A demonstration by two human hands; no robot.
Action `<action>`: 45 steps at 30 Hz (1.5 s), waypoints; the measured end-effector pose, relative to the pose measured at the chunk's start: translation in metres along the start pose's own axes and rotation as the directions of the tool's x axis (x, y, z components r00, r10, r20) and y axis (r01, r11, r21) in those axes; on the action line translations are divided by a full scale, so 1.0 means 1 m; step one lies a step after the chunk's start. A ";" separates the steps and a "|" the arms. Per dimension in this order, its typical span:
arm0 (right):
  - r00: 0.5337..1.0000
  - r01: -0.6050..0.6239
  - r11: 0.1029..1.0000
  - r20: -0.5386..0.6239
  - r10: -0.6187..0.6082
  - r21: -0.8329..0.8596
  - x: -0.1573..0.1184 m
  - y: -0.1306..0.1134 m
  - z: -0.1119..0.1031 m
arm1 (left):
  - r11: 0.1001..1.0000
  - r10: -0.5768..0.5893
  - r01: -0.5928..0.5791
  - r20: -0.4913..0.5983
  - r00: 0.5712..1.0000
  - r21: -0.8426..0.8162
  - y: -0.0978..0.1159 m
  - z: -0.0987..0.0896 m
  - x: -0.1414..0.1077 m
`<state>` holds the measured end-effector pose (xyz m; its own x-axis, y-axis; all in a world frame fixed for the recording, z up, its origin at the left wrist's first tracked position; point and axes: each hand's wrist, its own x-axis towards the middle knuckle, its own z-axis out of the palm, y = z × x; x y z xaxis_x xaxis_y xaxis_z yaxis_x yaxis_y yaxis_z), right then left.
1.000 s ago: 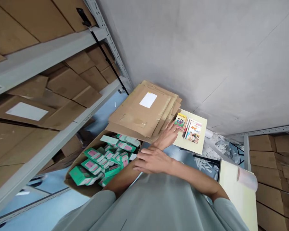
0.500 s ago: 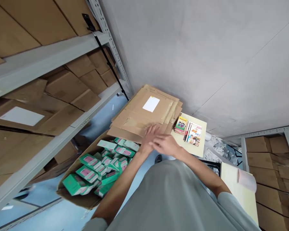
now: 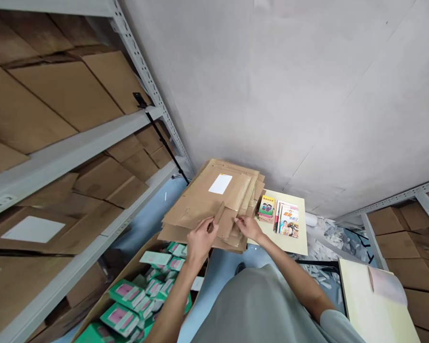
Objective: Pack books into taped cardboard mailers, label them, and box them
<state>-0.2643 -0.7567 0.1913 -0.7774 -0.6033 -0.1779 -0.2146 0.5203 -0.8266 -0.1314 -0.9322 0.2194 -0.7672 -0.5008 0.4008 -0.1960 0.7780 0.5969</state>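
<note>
Flattened cardboard (image 3: 196,197) lies in a stack against the wall, with a white label (image 3: 220,183) on its top sheet. At the near edge of the stack, my left hand (image 3: 202,238) is closed on a raised cardboard flap, its fingers pinching the flap's edge. My right hand (image 3: 249,227) is at the stack's right side, fingers closed at the edge of a cardboard piece. Just right of it, small books (image 3: 267,208) and magazines (image 3: 288,220) lie on a pale board (image 3: 297,245).
A large open carton (image 3: 107,295) of green and pink boxes (image 3: 128,293) stands at lower left. Shelves (image 3: 93,136) of cartons rise on the left, more cartons (image 3: 403,238) at right. White paper scraps (image 3: 329,233) and a roll (image 3: 388,286) are at right.
My hands have moved apart from being together over the stack. A cardboard flap now stands up at my left hand. The view has tilted upward, so the stack appears lower.
</note>
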 end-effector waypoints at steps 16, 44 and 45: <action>0.787 0.104 0.811 -0.546 0.286 0.575 -0.112 0.038 -0.136 | 0.760 -0.122 0.100 0.010 0.992 -0.642 0.145 -0.014 0.054; -0.339 0.188 0.596 -0.517 0.786 0.781 -0.655 0.282 -0.188 | 0.682 0.557 0.252 0.711 0.430 -0.687 0.645 0.301 -0.308; -0.408 0.175 0.584 -0.482 0.776 0.793 -0.669 0.288 -0.190 | 0.695 0.581 0.198 0.702 0.412 -0.691 0.652 0.305 -0.319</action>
<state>0.0820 -0.0881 0.1733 -0.1340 0.9409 -0.3112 0.2076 -0.2804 -0.9372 -0.2010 -0.1497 0.2686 -0.8585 0.5123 0.0238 0.1338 0.1790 0.9747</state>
